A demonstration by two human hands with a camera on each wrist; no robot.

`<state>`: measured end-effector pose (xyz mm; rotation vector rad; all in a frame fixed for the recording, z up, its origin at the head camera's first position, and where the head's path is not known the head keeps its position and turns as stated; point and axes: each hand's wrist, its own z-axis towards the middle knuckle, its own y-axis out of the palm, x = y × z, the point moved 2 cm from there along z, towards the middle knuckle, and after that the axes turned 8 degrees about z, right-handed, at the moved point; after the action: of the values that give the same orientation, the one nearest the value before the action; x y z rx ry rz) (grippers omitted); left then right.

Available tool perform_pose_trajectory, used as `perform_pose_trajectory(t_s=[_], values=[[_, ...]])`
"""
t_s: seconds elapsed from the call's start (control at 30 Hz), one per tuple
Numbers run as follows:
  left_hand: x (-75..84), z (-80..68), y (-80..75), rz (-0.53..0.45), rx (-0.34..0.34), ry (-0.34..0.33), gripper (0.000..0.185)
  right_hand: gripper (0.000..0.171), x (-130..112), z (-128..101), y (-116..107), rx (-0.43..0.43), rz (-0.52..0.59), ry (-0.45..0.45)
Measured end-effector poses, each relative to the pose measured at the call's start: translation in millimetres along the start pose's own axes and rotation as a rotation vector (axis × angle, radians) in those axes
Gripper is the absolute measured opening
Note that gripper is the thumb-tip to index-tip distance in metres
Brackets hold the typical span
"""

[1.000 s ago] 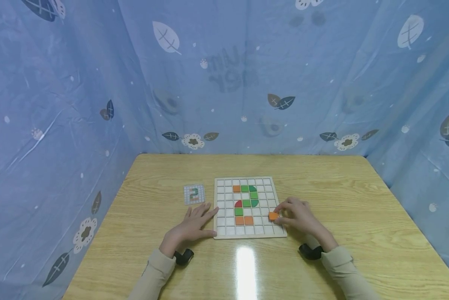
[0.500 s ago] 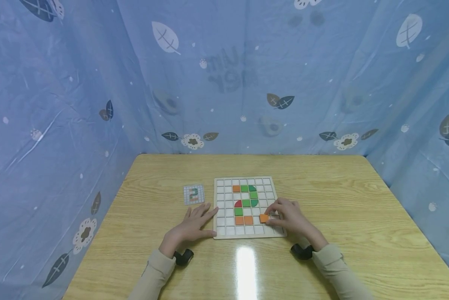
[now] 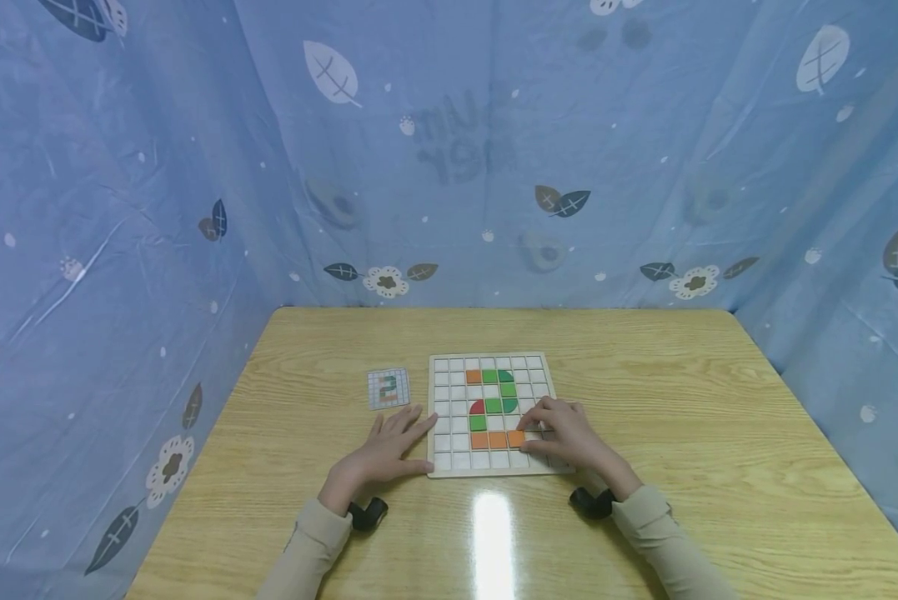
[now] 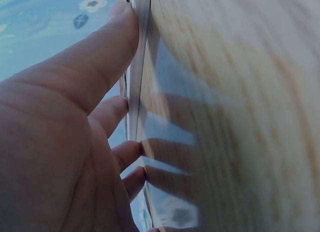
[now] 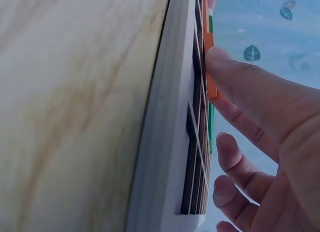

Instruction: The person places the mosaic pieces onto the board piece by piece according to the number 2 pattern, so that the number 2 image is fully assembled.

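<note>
A white grid board (image 3: 449,368) lies on the wooden table (image 3: 644,375). Green, orange and red tiles (image 3: 493,406) form a figure on it. My right hand (image 3: 533,433) pinches an orange square tile (image 3: 516,438), which sits in the board's lower row beside two other orange tiles (image 3: 489,440). In the right wrist view the thumb (image 5: 240,82) lies against that orange tile (image 5: 212,87) above the board rim (image 5: 160,142). My left hand (image 3: 411,427) lies flat on the table with straight fingers, the thumb (image 4: 95,67) against the board's left edge (image 4: 142,52).
A small pattern card (image 3: 388,388) lies on the table left of the board. Blue leaf-print cloth (image 3: 449,167) hangs round the table at the back and both sides. A light glare (image 3: 492,533) falls on the near table edge.
My right hand has carried the orange tile leftward from the board's right side and brought it down beside the two orange tiles in the lower row. The left hand has stayed still.
</note>
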<state>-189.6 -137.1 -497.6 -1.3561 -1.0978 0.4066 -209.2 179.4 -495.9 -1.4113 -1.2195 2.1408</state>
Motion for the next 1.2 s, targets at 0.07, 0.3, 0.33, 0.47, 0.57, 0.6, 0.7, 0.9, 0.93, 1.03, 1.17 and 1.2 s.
perform_pose_trajectory(t_s=[0.07, 0.3, 0.33, 0.47, 0.57, 0.6, 0.7, 0.9, 0.93, 1.03, 1.17, 1.2], values=[[0.8, -0.3, -0.2, 0.005, -0.003, -0.003, 0.075, 0.02, -0.5, 0.1, 0.3, -0.002, 0.002, 0.006], [1.8, -0.5, -2.0, -0.005, 0.002, 0.007, 0.074, 0.02, 1.3, 0.2, 1.2, -0.006, -0.013, 0.016], [1.6, -0.4, -2.0, -0.003, 0.002, 0.008, 0.074, 0.02, 1.5, 0.3, 1.4, -0.007, -0.011, 0.018], [0.4, 0.2, -0.9, 0.003, -0.002, 0.002, 0.075, 0.02, 2.0, 0.3, 1.2, -0.001, -0.009, 0.02], [-0.6, 0.7, 0.2, 0.006, -0.005, -0.005, 0.075, 0.021, 2.8, -0.2, 1.0, 0.005, -0.004, 0.019], [-0.7, 0.8, 0.5, 0.002, -0.002, -0.004, 0.075, 0.021, 3.1, -0.6, 0.8, 0.009, -0.001, 0.017], [-0.7, 1.4, 1.0, -0.002, 0.002, -0.002, 0.075, 0.022, 4.9, -2.0, -0.1, 0.018, -0.001, 0.012], [1.2, 0.1, 0.7, 0.005, -0.006, -0.007, 0.075, 0.025, 8.0, -5.6, -5.1, 0.021, 0.024, 0.038], [1.5, -0.2, 0.5, 0.009, -0.007, -0.008, 0.074, 0.025, 8.7, -6.0, -6.2, 0.024, 0.033, 0.043], [2.3, -1.1, -0.5, 0.008, -0.011, -0.01, 0.074, 0.026, 10.7, -7.4, -9.7, 0.045, 0.022, 0.044], [3.6, -2.3, -0.7, -0.004, -0.013, -0.012, 0.073, 0.026, 17.1, -9.9, -14.0, 0.074, 0.013, 0.042], [4.0, -2.6, -0.4, 0.001, -0.013, -0.011, 0.073, 0.027, 19.3, -10.7, -15.0, 0.079, 0.013, 0.042]])
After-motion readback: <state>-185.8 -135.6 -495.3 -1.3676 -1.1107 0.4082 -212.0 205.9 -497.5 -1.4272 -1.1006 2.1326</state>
